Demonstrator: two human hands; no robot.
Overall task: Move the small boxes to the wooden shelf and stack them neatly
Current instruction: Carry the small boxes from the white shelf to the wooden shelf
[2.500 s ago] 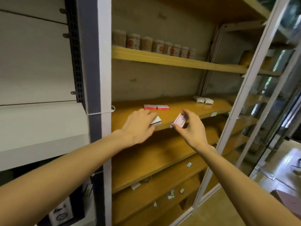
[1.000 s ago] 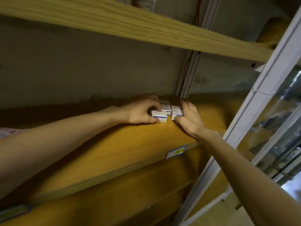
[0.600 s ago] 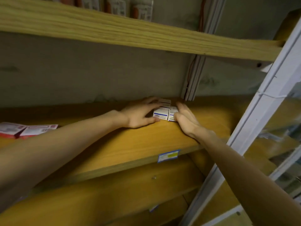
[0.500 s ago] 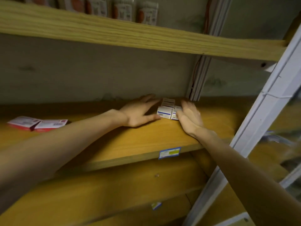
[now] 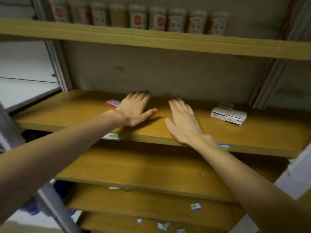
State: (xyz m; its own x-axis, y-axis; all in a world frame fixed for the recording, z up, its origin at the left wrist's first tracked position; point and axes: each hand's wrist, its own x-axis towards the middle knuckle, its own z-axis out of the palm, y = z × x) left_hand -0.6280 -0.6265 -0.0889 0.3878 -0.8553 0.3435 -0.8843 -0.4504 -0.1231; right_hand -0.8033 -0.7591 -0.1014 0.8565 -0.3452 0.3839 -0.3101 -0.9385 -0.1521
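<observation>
both hands reach over the wooden shelf (image 5: pixel 168 132), palms down and holding nothing. the left hand (image 5: pixel 136 109) lies with its fingers (image 5: pixel 143 96) straight and loosely spread toward the back wall, thumb out to the right; whether the palm touches the board or hovers just above it cannot be told. the right hand (image 5: pixel 183 121) is tilted on its edge, fingers straight and close together, with motion blur softening the tips.

the white boxes (image 5: pixel 228 113) with blue stripes sit grouped at the right end of the shelf, well apart from both hands. at least two lie side by side in front and more sit behind them; how many there are, and whether any are stacked, is hard to make out. their print is too blurred to read.

a red box (image 5: pixel 113 103) lies just left of the left hand, partly hidden behind the wrist, so its full shape is unclear.

on the upper shelf (image 5: pixel 151 39) stands a row of jars (image 5: pixel 158 19), tops cut off by the frame and labels smeared. small tags (image 5: pixel 111 136) on the shelf edges are unreadable.
</observation>
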